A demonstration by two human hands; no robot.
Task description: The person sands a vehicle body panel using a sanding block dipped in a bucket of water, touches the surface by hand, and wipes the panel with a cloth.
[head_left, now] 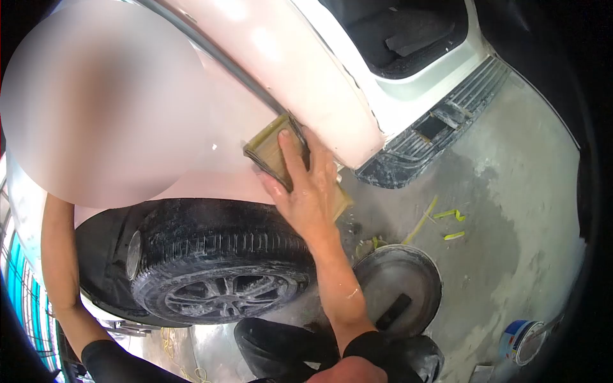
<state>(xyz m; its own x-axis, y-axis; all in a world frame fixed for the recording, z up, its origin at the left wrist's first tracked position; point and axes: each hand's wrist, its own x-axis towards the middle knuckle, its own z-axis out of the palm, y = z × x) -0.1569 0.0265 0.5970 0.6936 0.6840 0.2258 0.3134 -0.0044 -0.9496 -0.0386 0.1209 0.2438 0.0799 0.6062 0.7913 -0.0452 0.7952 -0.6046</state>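
My right hand is wrapped over a worn, olive-tan sanding block, fingers spread along its top. The block rests against the pale pink car body panel, near the seam beside the door. A yellowish end shows past the heel of my hand. My left forearm reaches up along the left side of the panel; a blurred round patch covers my left hand, so its fingers are hidden. Below the panel sits a dusty black tire with a spoked wheel.
A round dark basin holding a black bar stands on the wet grey floor right of my arm. Yellow-green tape scraps lie beyond it. A paint can is at the lower right. The dusty running board juts out below the open doorway.
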